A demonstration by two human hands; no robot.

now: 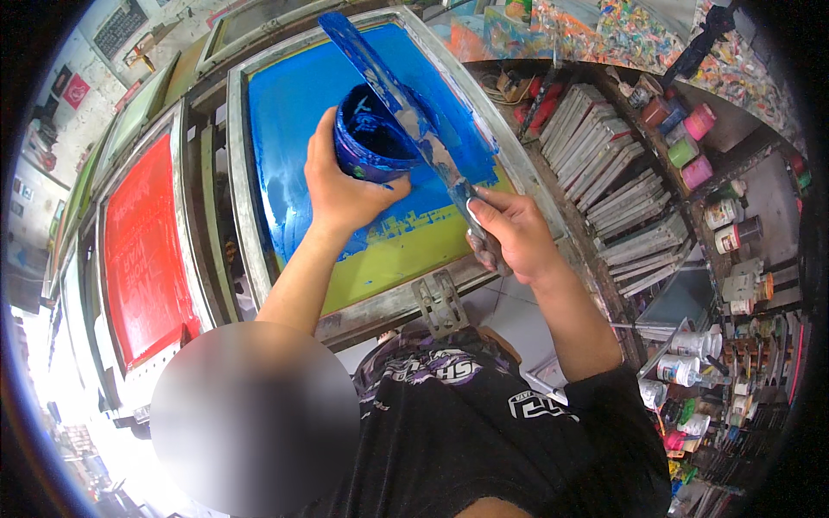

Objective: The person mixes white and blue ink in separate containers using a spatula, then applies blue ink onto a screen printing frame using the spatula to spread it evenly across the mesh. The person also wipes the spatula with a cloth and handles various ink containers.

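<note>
My left hand (350,186) is wrapped round a tub of dark blue ink (376,164), tilted so that its open mouth shows. In my right hand (518,233) is the near end of a long, ink-smeared squeegee (432,147). The squeegee slants up and to the left across the tub's right rim, its far end coated blue. Whether it touches the rim I cannot tell. Below both hands lies a framed printing screen (289,155), its mesh mostly covered in blue ink, with a yellow-green band nearest me.
A red-inked screen (147,250) stands in the row to the left. A metal hinge clamp (440,302) sits at the blue screen's near edge. To the right are stacked frames (596,138), ink tubs (698,125) on a shelf, and several white containers (691,344).
</note>
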